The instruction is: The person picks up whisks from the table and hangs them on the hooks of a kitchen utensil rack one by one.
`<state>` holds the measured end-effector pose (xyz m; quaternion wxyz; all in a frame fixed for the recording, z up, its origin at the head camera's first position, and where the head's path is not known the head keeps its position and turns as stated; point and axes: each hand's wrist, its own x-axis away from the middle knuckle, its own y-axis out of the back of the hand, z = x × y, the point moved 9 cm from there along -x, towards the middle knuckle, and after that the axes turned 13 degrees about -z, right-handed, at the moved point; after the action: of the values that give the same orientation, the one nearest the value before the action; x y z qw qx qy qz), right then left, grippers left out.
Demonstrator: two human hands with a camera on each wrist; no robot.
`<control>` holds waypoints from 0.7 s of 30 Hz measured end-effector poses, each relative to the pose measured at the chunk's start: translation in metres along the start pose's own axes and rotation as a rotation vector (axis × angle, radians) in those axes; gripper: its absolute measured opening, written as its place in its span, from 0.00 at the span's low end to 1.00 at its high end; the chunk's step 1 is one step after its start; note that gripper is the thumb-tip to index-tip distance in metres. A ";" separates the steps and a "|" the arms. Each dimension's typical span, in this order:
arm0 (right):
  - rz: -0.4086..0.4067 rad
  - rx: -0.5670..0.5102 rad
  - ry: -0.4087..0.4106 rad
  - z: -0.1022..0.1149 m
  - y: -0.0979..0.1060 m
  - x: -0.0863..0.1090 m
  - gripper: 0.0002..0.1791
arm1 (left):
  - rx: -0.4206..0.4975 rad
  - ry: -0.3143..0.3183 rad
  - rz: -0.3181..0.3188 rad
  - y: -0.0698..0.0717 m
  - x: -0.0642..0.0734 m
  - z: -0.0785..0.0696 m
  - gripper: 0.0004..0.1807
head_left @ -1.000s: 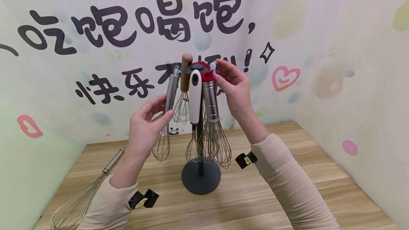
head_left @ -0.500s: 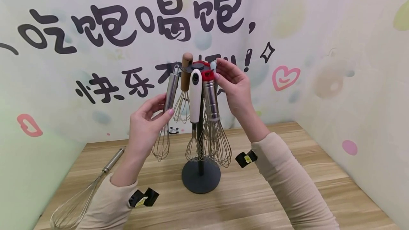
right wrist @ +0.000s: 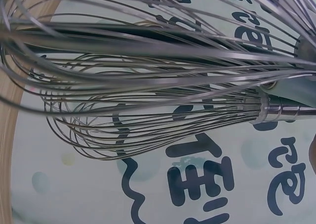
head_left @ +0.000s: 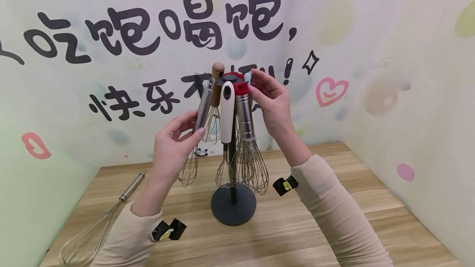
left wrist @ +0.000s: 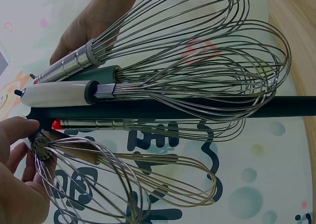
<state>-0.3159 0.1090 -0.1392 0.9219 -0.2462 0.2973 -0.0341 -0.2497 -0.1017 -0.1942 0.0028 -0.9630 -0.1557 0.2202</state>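
Observation:
A black whisk stand (head_left: 233,207) rises from the table, with several whisks hanging round its top disc. My left hand (head_left: 170,145) holds a steel-handled whisk (head_left: 203,108) by its handle, thumb in front. That whisk leans right, its top ring close to the stand's hooks; its wires (left wrist: 94,177) spread near the left wrist camera. My right hand (head_left: 274,100) is at the opposite side of the stand top. Its thumb and fingertips pinch the pale blue-green end of a whisk handle (head_left: 247,77), beside a red-topped steel whisk (head_left: 245,112). The rest of that handle is mostly hidden.
A white-handled whisk (head_left: 227,112) hangs at the front of the stand, and a wooden-handled one (head_left: 217,81) behind left. A large steel whisk (head_left: 111,213) lies on the wooden table (head_left: 297,234) at left. Printed walls (head_left: 371,73) enclose the back and sides.
My left hand has shifted slightly right, and the top of its whisk has tipped right towards the stand's head. The right hand stays in place.

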 end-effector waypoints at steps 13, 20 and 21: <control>0.011 -0.010 -0.001 -0.004 0.001 -0.001 0.27 | -0.017 0.008 0.021 -0.004 0.000 0.009 0.25; 0.020 -0.022 0.002 -0.005 0.000 -0.002 0.27 | -0.013 0.018 0.024 -0.006 -0.001 0.012 0.25; 0.020 -0.024 0.002 -0.005 0.000 -0.002 0.27 | -0.012 0.016 0.027 -0.006 -0.001 0.013 0.25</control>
<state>-0.3204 0.1074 -0.1412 0.9189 -0.2542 0.3010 -0.0215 -0.2579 -0.0967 -0.2047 -0.0049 -0.9667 -0.1439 0.2115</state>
